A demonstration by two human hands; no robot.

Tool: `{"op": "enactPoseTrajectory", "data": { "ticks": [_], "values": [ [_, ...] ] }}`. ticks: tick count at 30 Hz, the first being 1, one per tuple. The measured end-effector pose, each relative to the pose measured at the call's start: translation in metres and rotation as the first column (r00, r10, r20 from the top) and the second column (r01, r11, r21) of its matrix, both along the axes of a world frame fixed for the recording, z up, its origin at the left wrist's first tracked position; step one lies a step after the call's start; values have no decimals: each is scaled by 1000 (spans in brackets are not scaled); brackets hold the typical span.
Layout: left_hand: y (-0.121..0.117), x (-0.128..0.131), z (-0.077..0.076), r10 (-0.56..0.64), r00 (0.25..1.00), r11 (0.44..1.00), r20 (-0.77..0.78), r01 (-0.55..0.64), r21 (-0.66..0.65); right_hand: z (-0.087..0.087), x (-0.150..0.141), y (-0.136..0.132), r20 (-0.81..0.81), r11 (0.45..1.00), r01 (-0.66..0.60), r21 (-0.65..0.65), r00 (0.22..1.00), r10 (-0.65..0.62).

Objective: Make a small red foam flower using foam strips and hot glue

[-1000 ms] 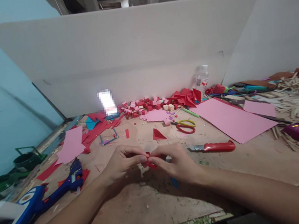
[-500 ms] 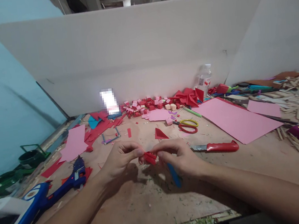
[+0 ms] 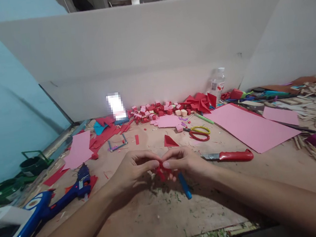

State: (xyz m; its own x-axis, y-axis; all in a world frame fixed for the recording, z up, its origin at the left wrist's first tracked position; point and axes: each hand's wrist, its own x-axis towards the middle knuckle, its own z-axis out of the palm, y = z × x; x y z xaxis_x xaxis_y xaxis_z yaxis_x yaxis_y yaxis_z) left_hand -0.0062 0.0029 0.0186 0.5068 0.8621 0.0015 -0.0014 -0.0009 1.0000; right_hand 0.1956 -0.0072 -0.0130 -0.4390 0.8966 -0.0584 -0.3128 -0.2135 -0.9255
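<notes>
Between my two hands, above the middle of the table, is a small folded piece of red paper (image 3: 160, 172). My left hand (image 3: 137, 167) pinches it between thumb and forefinger. From the other side, my right hand (image 3: 183, 162) pinches it too, and the fingertips of both hands meet. Fingers cover most of the paper. Just below my right hand lies a blue stick-like tool (image 3: 184, 186). A knife with a red handle (image 3: 235, 156) rests to its right. Beyond my hands lies a red paper triangle (image 3: 170, 141).
Scissors (image 3: 200, 132) and many small pink and red cubes (image 3: 157, 111) lie further back. Pink sheets (image 3: 254, 126) spread to the right. A blue glue gun (image 3: 80, 186) is at left. A plastic bottle (image 3: 218, 83) stands by the white board (image 3: 144, 51).
My hands have come closer together, fingertips now meeting. The red paper has turned downward and is more covered by my fingers. More of the blue tool shows.
</notes>
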Motion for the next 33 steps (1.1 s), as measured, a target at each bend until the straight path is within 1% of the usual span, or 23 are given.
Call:
{"op": "enactPoseTrajectory", "data": {
  "ticks": [2, 4, 6, 8, 12, 17, 19, 22, 27, 30, 33],
  "values": [
    [7, -4, 0, -23, 1000, 987, -14, 24, 157, 0, 1, 2, -31, 1000, 14, -16, 999, -14],
    [14, -8, 0, -49, 998, 951, -38, 58, 305, 0, 2, 3, -48, 1000, 21, -22, 999, -22],
    [18, -12, 0, -62, 996, 919, -69, 84, 386, -1, 3, 4, -52, 999, 23, -26, 998, -24],
    [18, -12, 1, -31, 994, 909, -101, 70, 411, -1, 3, 3, -51, 1000, 8, -26, 999, -10],
    [13, -9, 2, 68, 989, 903, -131, -6, 429, 0, 1, 0, -38, 999, -25, -31, 999, 24],
    [10, -5, 3, 96, 988, 897, -122, -33, 441, 0, -1, -1, -23, 1000, -22, -19, 1000, 21],
    [10, -6, 3, 115, 986, 902, -117, -54, 429, 0, 0, -2, -17, 1000, -19, -10, 1000, 19],
    [9, -5, 3, 143, 984, 924, -105, -94, 370, 1, 0, -2, -3, 999, -35, -7, 999, 35],
    [4, -3, 3, 137, 988, 957, -74, -113, 266, 1, 0, -2, 5, 999, -44, 3, 999, 44],
    [3, -3, 4, 130, 990, 963, -56, -113, 245, 0, 0, -1, 4, 1000, -22, -1, 1000, 22],
    [5, -4, 5, 127, 990, 961, -55, -109, 255, -1, 0, 1, -7, 1000, 11, -8, 1000, -11]
  ]
}}
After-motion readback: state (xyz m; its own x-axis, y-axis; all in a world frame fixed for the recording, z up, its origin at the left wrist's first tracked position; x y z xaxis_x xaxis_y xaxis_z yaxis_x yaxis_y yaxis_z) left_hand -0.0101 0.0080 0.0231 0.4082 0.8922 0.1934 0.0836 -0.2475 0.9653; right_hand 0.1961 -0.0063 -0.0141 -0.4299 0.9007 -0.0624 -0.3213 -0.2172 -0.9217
